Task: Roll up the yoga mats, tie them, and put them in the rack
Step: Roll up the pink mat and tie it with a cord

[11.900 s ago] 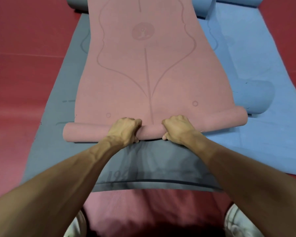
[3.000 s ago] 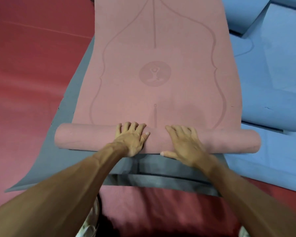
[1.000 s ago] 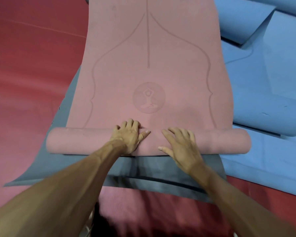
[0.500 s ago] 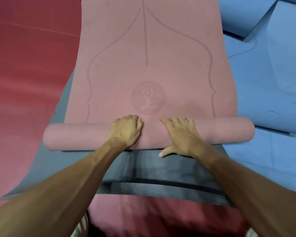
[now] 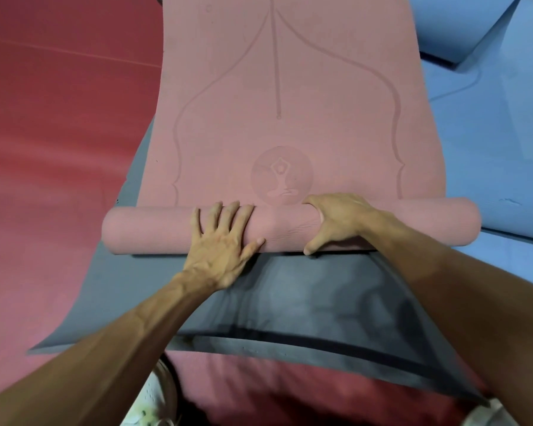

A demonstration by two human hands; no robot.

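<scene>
Midway along the pink roll, left hand presses flat, right hand grips it; both ends untouched.

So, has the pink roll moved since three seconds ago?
Yes, forward: the pink roll now touches the round emblem, which earlier lay clearly ahead of it.

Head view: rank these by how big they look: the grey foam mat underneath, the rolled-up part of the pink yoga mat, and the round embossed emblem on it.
1. grey foam mat, though nearest the camera and partly covered
2. rolled-up part of the pink yoga mat
3. round embossed emblem, smallest
</scene>
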